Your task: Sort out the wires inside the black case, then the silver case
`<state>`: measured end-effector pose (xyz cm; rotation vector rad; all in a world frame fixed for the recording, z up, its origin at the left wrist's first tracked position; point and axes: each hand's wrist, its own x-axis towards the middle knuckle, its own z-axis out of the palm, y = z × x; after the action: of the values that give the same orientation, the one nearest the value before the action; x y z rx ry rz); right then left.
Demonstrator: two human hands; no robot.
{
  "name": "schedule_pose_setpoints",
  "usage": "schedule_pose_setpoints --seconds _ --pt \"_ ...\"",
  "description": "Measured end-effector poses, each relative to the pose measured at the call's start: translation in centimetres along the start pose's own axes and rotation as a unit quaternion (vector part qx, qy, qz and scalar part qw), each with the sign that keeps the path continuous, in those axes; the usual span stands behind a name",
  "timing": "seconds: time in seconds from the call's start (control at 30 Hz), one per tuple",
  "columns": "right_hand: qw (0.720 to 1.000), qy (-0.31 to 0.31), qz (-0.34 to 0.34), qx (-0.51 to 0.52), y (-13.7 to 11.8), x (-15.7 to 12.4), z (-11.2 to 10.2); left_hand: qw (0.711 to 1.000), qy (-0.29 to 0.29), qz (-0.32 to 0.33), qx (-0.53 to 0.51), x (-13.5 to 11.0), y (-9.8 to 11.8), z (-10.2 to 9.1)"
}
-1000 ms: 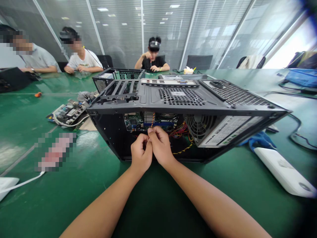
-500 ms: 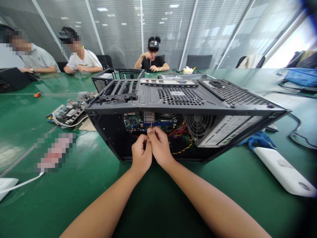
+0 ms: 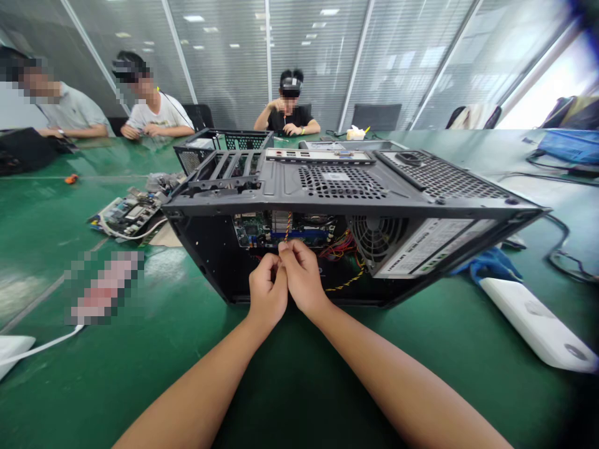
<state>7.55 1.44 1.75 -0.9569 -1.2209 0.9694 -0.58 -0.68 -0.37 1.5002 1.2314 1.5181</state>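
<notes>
Fingertips of my left hand (image 3: 267,288) and right hand (image 3: 303,274) pinch together on a twisted orange-black wire (image 3: 287,226) at the open side of the computer case (image 3: 337,187); its lower end is hidden by my fingers, its upper end lost behind the case's top edge.
</notes>
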Motion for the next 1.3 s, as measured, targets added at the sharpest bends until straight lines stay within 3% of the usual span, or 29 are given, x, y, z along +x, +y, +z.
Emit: schedule_pose_setpoints --seconds 0.97,1.3 --pt "1.000 -0.001 0.005 0.007 0.52 0.03 0.07 1.000 -0.002 -0.016 -0.016 0.12 -0.40 0.10" --pt "1.000 -0.002 -0.001 -0.014 0.12 0.16 -0.24 0.997 0.018 0.020 0.067 0.08 0.28 -0.14"
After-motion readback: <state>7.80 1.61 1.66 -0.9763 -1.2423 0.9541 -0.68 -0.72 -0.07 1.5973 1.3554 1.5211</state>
